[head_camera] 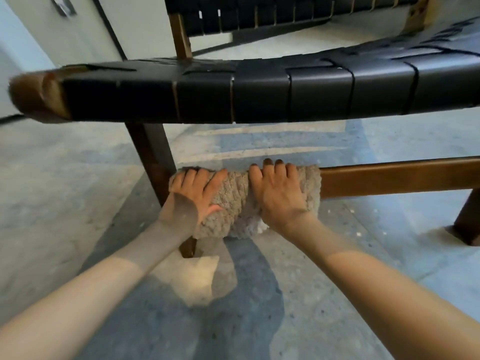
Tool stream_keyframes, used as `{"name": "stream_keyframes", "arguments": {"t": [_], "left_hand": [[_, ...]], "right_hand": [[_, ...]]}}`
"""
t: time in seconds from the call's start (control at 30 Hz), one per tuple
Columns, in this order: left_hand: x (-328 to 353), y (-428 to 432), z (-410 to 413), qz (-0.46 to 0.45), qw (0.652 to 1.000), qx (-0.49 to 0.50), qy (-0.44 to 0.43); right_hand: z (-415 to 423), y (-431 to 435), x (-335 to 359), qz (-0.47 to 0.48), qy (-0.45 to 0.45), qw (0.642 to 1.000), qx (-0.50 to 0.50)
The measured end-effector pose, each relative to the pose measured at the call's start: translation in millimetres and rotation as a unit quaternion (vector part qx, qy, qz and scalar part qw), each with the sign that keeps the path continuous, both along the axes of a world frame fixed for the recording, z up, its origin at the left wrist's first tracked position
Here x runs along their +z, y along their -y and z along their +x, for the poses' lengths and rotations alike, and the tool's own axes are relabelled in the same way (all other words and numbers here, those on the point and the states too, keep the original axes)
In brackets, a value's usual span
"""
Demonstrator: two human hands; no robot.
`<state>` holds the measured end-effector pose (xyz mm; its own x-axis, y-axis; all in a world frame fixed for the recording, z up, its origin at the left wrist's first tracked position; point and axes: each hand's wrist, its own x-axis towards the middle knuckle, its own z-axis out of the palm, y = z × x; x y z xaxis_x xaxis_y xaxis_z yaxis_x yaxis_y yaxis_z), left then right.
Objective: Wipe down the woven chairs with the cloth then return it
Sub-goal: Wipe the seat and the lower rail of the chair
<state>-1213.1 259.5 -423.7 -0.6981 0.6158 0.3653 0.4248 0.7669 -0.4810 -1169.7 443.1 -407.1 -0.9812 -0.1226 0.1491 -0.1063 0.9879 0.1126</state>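
Both hands grip the fluffy cloth, which is wrapped over the wooden crossbar below the woven seat. The left hand is beside the leg, and the right hand curls its fingers over the crossbar's top.

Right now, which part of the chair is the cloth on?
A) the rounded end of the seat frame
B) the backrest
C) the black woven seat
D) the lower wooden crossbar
D: the left hand and right hand both grip the cloth draped over the wooden crossbar, below the woven seat and right beside the dark leg.
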Motion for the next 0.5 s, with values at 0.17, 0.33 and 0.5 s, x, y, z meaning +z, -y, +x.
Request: {"name": "stream_keyframes", "arguments": {"t": [0.17,0.33,0.5], "left_hand": [[8,9,7,-0.022,0.998,0.024,0.048],[15,17,19,0.096,0.984,-0.018,0.15],[22,33,37,0.238,0.948,-0.058,0.203]], "right_hand": [[0,12,-1,-0.027,0.018,0.998,0.047],[8,5,0,-0.123,0.005,0.99,0.07],[13,-6,-1,-0.177,-0.091,0.974,0.104]]}}
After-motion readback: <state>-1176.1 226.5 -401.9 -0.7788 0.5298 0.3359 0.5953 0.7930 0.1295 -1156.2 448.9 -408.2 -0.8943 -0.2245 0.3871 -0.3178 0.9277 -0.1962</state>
